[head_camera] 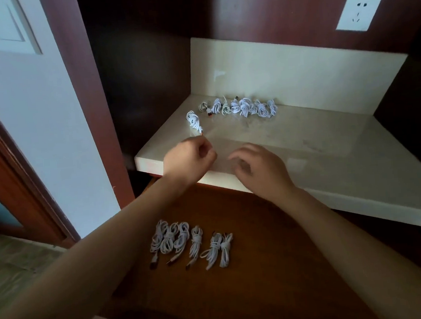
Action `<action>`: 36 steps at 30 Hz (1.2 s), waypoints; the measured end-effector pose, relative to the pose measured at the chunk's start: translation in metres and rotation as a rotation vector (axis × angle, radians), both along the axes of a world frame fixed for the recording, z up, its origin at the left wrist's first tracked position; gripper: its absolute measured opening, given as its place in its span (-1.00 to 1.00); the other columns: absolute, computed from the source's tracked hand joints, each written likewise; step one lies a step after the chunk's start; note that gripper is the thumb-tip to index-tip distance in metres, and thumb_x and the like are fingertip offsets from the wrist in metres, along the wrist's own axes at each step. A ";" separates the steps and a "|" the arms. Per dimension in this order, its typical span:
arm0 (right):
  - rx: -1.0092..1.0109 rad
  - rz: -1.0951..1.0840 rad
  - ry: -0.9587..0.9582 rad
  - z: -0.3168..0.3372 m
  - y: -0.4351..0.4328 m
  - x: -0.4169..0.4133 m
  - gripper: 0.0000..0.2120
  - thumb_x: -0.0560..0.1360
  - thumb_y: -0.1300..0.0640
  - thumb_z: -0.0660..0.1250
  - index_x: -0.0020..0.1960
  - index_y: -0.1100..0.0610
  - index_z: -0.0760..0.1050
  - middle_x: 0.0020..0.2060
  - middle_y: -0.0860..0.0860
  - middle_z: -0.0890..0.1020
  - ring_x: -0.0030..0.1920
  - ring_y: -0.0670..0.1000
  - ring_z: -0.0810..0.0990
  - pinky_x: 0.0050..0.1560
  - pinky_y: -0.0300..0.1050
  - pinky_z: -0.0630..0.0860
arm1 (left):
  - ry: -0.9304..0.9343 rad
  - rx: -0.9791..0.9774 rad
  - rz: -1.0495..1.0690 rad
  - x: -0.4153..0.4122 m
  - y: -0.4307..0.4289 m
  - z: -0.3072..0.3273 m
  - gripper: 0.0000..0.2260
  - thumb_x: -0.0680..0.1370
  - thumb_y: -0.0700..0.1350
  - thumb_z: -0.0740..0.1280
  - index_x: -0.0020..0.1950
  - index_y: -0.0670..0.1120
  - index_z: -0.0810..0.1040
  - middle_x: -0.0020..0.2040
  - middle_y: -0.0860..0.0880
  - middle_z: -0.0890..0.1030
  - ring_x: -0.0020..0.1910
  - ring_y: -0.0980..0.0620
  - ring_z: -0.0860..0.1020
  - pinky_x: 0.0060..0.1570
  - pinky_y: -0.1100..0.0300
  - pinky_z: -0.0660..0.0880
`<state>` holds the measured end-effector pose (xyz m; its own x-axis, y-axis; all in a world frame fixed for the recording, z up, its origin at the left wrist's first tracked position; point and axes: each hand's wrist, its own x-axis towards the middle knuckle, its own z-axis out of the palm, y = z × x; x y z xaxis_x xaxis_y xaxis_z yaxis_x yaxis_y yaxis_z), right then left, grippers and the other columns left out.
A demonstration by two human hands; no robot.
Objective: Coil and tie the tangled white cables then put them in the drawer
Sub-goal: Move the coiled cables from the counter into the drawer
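Risk, snagging: the near cable (193, 120) lies as a loose knot. If it is pulled by its plug end (202, 132), I'd expect the loops to cinch tighter instead of coming free.
Risk, dropping: that cable sits near the left edge of the stone counter (303, 132), so a quick tug could flick it off the side and past the open drawer (276, 275).
Risk, the row: reaching over to the tangled cables (243, 107) along the back could drag neighbours along, since they lie touching each other.
Look of the cables: thin, white and limp, each bunched into a small messy clump. Some show dark or reddish plugs.
Where they are: one clump apart at the front left of the counter and the rest in a line by the upstand. Six tied bundles (190, 241) lie side by side in the drawer.
Left hand (189, 158): fingers curled, right beside the plug end. I cannot tell whether it is pinching it.
Right hand (258, 167): loosely curled over the counter edge, holding nothing.
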<state>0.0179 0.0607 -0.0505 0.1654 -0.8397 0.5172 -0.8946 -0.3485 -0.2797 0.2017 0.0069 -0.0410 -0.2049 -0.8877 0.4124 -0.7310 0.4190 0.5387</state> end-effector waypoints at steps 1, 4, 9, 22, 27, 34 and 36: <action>0.013 -0.007 0.001 0.004 -0.008 -0.001 -0.77 0.50 0.17 0.29 0.11 0.02 0.62 0.07 -0.08 0.62 0.07 -0.03 0.56 -0.02 -0.10 0.50 | -0.001 0.002 0.009 -0.002 -0.008 0.003 -0.89 0.51 0.04 0.28 -0.06 0.05 0.57 -0.13 0.11 0.58 -0.11 0.06 0.53 -0.21 0.19 0.39; 0.074 -0.027 0.035 0.016 -0.037 -0.004 -0.73 0.50 0.15 0.30 0.18 0.00 0.58 0.15 -0.07 0.57 0.14 -0.03 0.53 0.04 -0.08 0.49 | -0.013 0.001 0.006 -0.006 -0.037 0.005 -0.86 0.49 0.02 0.32 0.03 0.07 0.57 0.02 0.09 0.57 0.04 0.03 0.53 -0.09 0.15 0.45; 0.104 -0.040 -0.008 0.023 -0.088 -0.010 -0.68 0.47 0.19 0.32 0.21 0.06 0.57 0.18 0.01 0.57 0.22 0.04 0.51 0.13 -0.02 0.49 | -0.176 0.076 0.057 -0.016 -0.081 0.003 -0.54 0.48 0.03 0.35 0.37 0.09 0.43 0.40 -0.02 0.35 0.35 -0.09 0.37 0.24 0.06 0.37; 0.163 -0.070 0.102 0.015 -0.218 -0.007 -0.47 0.47 0.09 0.32 0.43 0.04 0.39 0.27 0.11 0.49 0.35 0.16 0.36 0.33 0.02 0.34 | -0.192 0.101 0.144 -0.021 -0.158 -0.015 -0.54 0.50 0.06 0.31 0.40 0.10 0.39 0.34 -0.07 0.41 0.34 -0.12 0.36 0.30 0.03 0.30; 0.195 -0.115 0.136 0.008 -0.261 0.002 -0.47 0.49 0.01 0.28 0.45 -0.02 0.32 0.30 0.11 0.44 0.43 0.15 0.24 0.42 0.04 0.22 | -0.080 0.100 0.180 -0.016 -0.166 -0.020 -0.61 0.47 0.02 0.35 0.28 0.04 0.41 0.28 -0.06 0.47 0.27 -0.10 0.39 0.23 0.06 0.29; 0.243 -0.169 0.270 0.002 -0.292 0.007 -0.48 0.56 -0.20 0.15 0.50 -0.15 0.23 0.37 0.16 0.40 0.48 0.18 0.14 0.48 0.16 0.02 | -0.075 0.042 0.218 -0.015 -0.169 -0.022 -0.64 0.47 0.04 0.35 0.24 0.04 0.43 0.24 -0.04 0.51 0.24 -0.09 0.42 0.19 0.09 0.29; 0.282 -0.155 0.317 0.000 -0.297 0.009 -0.49 0.58 -0.22 0.09 0.51 -0.17 0.21 0.38 0.14 0.41 0.48 0.16 0.15 0.49 0.23 -0.04 | -0.085 0.029 0.224 -0.015 -0.168 -0.023 -0.64 0.48 0.04 0.34 0.25 0.04 0.43 0.24 -0.03 0.51 0.24 -0.08 0.42 0.19 0.08 0.30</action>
